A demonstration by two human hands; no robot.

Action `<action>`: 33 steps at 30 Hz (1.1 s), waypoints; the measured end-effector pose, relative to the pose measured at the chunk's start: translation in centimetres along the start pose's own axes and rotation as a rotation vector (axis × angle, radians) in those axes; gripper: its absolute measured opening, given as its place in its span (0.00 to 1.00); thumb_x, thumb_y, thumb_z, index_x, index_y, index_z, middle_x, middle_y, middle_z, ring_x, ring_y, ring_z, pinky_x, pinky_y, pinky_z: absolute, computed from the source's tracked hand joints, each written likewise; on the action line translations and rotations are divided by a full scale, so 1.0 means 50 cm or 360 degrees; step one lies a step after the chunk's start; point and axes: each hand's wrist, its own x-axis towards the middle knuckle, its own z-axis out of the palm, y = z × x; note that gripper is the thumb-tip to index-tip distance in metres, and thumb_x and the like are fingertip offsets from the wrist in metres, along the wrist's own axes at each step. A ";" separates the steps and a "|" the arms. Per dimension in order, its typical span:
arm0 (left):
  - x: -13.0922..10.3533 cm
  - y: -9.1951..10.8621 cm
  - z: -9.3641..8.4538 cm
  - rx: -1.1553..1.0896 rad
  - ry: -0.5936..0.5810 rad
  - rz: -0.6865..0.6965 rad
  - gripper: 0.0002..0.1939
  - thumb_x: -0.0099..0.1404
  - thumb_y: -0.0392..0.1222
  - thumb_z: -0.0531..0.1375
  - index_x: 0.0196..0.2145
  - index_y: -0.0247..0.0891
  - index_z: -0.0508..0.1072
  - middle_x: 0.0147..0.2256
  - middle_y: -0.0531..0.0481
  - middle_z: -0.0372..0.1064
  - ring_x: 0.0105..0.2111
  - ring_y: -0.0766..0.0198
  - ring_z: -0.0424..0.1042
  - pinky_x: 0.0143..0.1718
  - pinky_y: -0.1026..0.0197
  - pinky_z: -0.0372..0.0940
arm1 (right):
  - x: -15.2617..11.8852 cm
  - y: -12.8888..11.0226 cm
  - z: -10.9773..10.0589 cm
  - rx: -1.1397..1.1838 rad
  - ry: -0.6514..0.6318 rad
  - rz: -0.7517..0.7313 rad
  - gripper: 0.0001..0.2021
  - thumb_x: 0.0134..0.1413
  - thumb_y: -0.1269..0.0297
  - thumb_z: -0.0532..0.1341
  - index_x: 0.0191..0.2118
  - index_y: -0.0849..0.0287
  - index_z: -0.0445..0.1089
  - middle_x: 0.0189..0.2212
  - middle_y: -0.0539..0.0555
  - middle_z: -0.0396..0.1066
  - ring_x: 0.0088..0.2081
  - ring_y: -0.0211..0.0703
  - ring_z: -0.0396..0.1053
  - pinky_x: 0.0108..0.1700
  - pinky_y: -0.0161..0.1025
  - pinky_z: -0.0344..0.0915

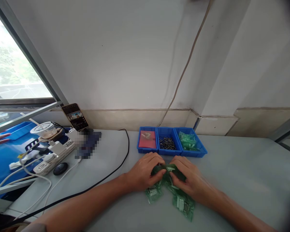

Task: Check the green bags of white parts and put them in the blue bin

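Both hands pinch a strip of green plastic bags (183, 203) just above the tabletop, in front of the blue bins. My left hand (145, 172) grips the strip's left side between thumb and fingers. Close beside it, my right hand (189, 178) is closed on the right side. One bag with small white and metallic pieces hangs below my left hand, and another lies below my right. What exactly the bags contain is too small to tell. The part of the strip under the fingers is hidden.
Behind the hands stand three joined blue bins (147, 150), with a red card, dark screws (167, 143) and green bags (188, 141). A black cable (99, 183) crosses the table. Leftward are a power strip (60, 155), black mouse (60, 168), propped phone (74, 116) and plastic cup (43, 129).
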 end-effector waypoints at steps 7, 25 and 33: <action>0.002 -0.001 -0.001 0.0012 -0.0030 0.0050 0.07 0.75 0.41 0.58 0.48 0.37 0.69 0.44 0.41 0.74 0.43 0.56 0.72 0.47 0.54 0.68 | 0.004 -0.003 -0.002 -0.0094 0.0103 -0.0051 0.07 0.65 0.75 0.55 0.39 0.54 0.64 0.34 0.53 0.69 0.36 0.48 0.65 0.40 0.44 0.62; 0.005 -0.008 0.002 0.0069 -0.0009 0.0097 0.08 0.79 0.41 0.55 0.44 0.35 0.72 0.42 0.43 0.77 0.41 0.59 0.73 0.45 0.56 0.66 | 0.007 -0.002 0.004 -0.0025 0.0122 -0.0047 0.06 0.67 0.73 0.58 0.43 0.54 0.66 0.35 0.53 0.71 0.37 0.48 0.68 0.40 0.44 0.65; 0.003 -0.008 0.007 0.0084 0.0000 0.0126 0.10 0.79 0.43 0.56 0.43 0.35 0.73 0.40 0.43 0.78 0.39 0.58 0.74 0.43 0.55 0.66 | 0.009 -0.001 0.007 -0.0081 0.0153 -0.0077 0.09 0.63 0.77 0.55 0.40 0.54 0.65 0.33 0.52 0.70 0.35 0.48 0.66 0.40 0.46 0.64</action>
